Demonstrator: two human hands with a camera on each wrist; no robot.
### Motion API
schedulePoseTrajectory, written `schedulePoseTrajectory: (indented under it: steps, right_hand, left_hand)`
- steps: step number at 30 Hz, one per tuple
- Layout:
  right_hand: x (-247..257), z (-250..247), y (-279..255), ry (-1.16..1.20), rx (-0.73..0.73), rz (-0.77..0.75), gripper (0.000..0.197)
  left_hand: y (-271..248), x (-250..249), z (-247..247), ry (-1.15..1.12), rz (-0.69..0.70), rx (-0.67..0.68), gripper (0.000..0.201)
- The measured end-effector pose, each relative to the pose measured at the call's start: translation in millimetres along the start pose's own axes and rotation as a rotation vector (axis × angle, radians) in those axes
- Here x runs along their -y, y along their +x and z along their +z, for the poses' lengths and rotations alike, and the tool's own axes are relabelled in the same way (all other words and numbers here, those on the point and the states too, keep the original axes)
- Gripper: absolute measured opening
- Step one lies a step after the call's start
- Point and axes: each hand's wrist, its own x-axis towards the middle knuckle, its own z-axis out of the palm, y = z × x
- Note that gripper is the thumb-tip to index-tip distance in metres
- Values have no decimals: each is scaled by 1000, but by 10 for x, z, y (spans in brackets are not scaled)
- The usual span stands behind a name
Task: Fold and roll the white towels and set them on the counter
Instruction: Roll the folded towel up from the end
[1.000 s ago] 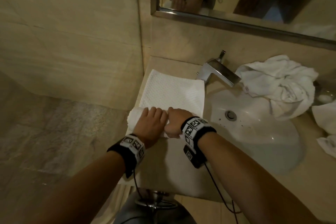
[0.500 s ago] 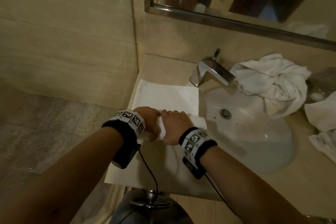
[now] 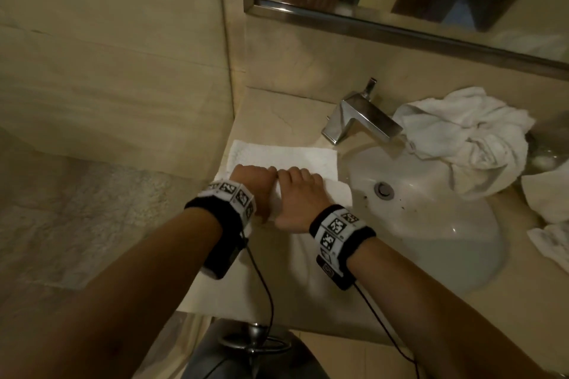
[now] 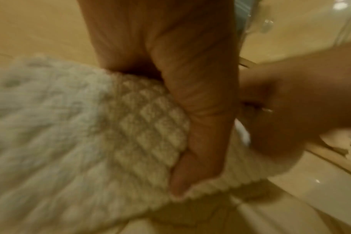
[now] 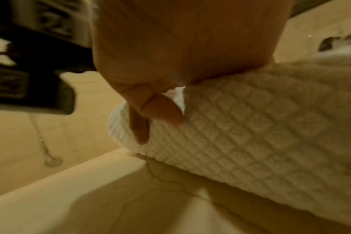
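Head view: white waffle-weave towel (image 3: 286,157) lies on the beige stone counter (image 3: 277,111), at 9 o'clock of the white oval sink basin (image 3: 431,224). Its near portion is rolled into a cylinder — flat remainder extends toward 12 o'clock.

Left hand (image 3: 251,186) and right hand (image 3: 297,197) sit side by side on the roll, knuckles touching. Left grip: fingers and thumb (image 4: 192,126) curled round the roll. Right grip: likewise clenched on the roll, fingertips (image 5: 140,134) tucked at its end.

Crumpled white towel (image 3: 465,138) lies at 2 o'clock of the basin, just beside the chrome square faucet (image 3: 357,120).
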Motion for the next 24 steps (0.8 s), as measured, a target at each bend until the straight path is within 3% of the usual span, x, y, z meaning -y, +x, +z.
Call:
schedulePoseTrajectory:
  steps: [3,5,7,10,13,16,18,20,24]
  right_hand:
    - [-12,121,-123,-138,60,-13,101]
    - [-21,206,-167,-193,53,-52,104]
    - [-53,214,-135,-179,63,-75,103]
    - [-81,78,-3,-109,115,-74,98]
    - [-116,-69,167,34,187,2,82]
    - [-150,-113,301,128,218,65,69]
    - [-153,-101,328,145,234,63,79]
    - [-184,-92,297,113,181,20,84]
    - [-336,-153,173,95,12,-54,85]
  left_hand:
    - [35,7,-15,-95,33,192,62]
    - [29,-26,22,-140,9,306,67]
    - [70,-9,107,-172,23,334,74]
    - [51,49,164,-221,8,245,84]
    - [-87,16,129,21,26,-3,107]
    - [-210,-54,206,215,107,-170,86]
    - [-223,-57,266,180,96,-191,74]
    - [-158,-62,197,72,70,-164,78]
    - [50,-15,-143,-82,-39,-9,72]
